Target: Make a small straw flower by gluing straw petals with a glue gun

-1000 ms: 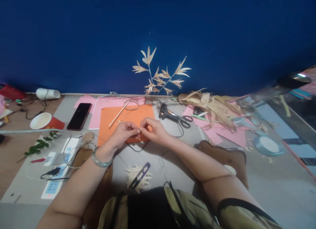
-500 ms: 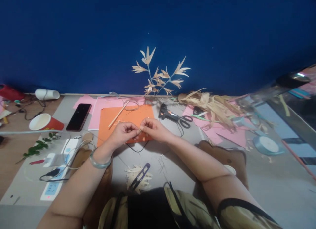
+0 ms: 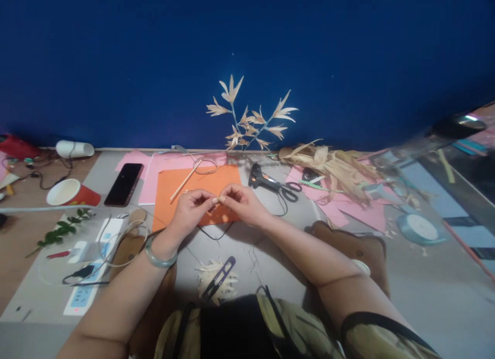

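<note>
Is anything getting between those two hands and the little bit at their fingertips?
Nothing visible does. The left hand and right hand meet fingertip to fingertip at the tiny piece, too small to identify. The orange sheet lies beyond and below, not between.

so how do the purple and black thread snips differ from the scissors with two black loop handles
The snips have a slim purple and black body; the scissors show two black loops. The snips lie on pale, pointed cut pieces, nearer the view's bottom edge; the scissors lie farther off, beside the black glue gun. Both lie unheld.
</note>
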Action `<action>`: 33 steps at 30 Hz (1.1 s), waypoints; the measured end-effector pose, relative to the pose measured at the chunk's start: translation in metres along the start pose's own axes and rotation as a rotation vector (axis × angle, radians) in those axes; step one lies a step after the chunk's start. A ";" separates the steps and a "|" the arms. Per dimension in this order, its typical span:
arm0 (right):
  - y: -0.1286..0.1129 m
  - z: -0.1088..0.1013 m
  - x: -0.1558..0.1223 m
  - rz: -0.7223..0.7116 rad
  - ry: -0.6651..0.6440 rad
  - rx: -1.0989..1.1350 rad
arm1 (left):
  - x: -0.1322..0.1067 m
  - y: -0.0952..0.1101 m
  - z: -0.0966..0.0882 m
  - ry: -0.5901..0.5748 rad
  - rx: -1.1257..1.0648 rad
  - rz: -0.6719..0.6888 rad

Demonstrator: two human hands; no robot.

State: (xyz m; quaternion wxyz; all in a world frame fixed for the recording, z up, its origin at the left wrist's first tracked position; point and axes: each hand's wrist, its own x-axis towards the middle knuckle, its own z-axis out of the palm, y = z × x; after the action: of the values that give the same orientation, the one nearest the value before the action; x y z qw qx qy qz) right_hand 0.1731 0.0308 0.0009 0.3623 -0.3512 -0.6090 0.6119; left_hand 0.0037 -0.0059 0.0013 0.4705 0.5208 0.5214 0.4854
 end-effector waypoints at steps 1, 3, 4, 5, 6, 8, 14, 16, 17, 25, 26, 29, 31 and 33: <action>0.000 0.000 0.000 -0.002 -0.002 0.001 | 0.000 0.000 0.000 0.008 0.022 0.018; 0.001 -0.001 0.000 0.003 -0.012 0.012 | 0.000 -0.001 0.000 0.026 0.056 0.059; 0.001 -0.002 0.001 0.008 -0.020 0.022 | 0.000 -0.002 0.000 0.035 0.067 0.080; 0.001 -0.002 0.001 0.017 -0.030 0.034 | -0.001 -0.003 0.000 0.042 0.077 0.099; 0.002 -0.003 0.002 0.028 -0.041 0.048 | -0.001 -0.004 0.000 0.046 0.087 0.118; 0.003 -0.003 0.002 0.056 -0.061 0.074 | -0.002 -0.005 0.000 0.048 0.110 0.152; 0.005 -0.003 0.002 0.085 -0.067 0.085 | -0.004 -0.003 -0.002 0.053 0.190 0.208; 0.005 -0.002 0.002 0.073 -0.063 0.077 | -0.005 -0.001 -0.002 0.052 0.210 0.197; 0.004 -0.002 0.001 0.059 -0.057 0.066 | -0.006 0.000 -0.001 0.055 0.217 0.184; -0.003 0.002 -0.002 -0.097 0.013 -0.138 | -0.007 0.001 0.001 0.105 0.210 0.151; -0.003 0.002 -0.003 -0.111 0.020 -0.163 | -0.007 0.001 0.001 0.114 0.213 0.149; -0.002 0.002 -0.003 -0.135 0.034 -0.197 | -0.007 0.000 0.001 0.131 0.199 0.151; -0.001 0.002 -0.003 -0.142 0.037 -0.191 | -0.007 0.000 0.001 0.127 0.185 0.152; 0.000 0.002 -0.002 -0.146 0.037 -0.185 | -0.007 0.001 0.001 0.114 0.153 0.130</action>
State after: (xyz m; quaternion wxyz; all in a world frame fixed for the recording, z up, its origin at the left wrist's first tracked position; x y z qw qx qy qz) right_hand 0.1723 0.0275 0.0013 0.3831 -0.3490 -0.6800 0.5187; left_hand 0.0049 -0.0125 0.0018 0.3664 0.5592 0.5481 0.5026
